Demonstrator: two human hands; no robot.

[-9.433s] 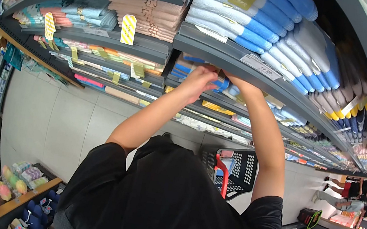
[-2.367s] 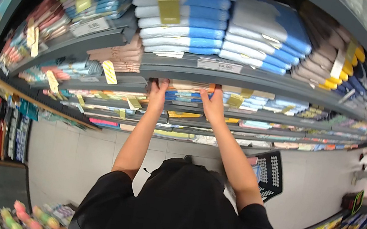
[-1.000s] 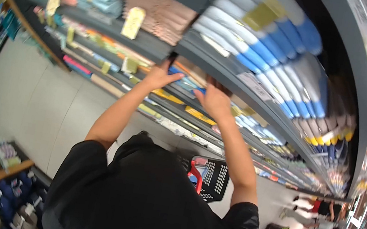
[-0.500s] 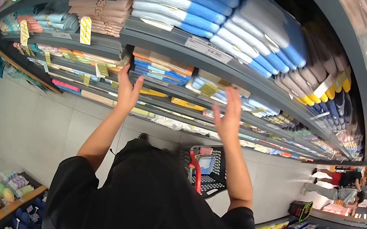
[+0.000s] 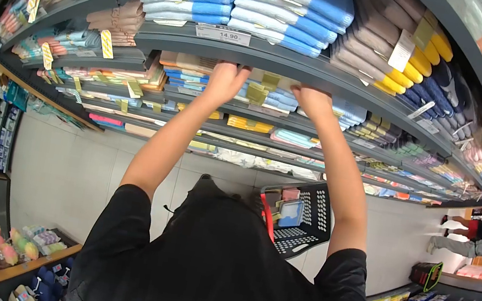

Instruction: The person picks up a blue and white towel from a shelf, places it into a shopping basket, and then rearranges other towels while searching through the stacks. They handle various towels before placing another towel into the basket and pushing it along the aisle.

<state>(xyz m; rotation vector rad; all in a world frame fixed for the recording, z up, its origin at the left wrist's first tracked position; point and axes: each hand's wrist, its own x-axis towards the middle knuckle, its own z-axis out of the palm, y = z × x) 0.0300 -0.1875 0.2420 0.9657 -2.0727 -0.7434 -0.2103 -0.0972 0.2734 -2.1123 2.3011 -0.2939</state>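
Observation:
My left hand (image 5: 224, 83) reaches in under the edge of the upper shelf, beside a stack of folded towels (image 5: 186, 79) in orange and blue. Its thumb points up and away from the palm, while the fingertips are hidden. To its right, my right hand (image 5: 314, 103) reaches into the same shelf level, with its fingers partly hidden under the edge. Between the hands lies a stack of pale and blue towels with a gold paper band (image 5: 257, 92). Whether either hand grips a towel cannot be seen.
White-and-blue towels (image 5: 292, 7) are piled on the shelf above, over a price label (image 5: 223, 35). A black shopping basket (image 5: 320, 213) with a red handle and a few goods stands on the floor (image 5: 365, 239) to my right. Two people (image 5: 472, 244) are farther off.
Both hands have gone forward, into the shelf below the upper edge, and their fingers are now largely hidden. The view has shifted, and the basket shows more fully.

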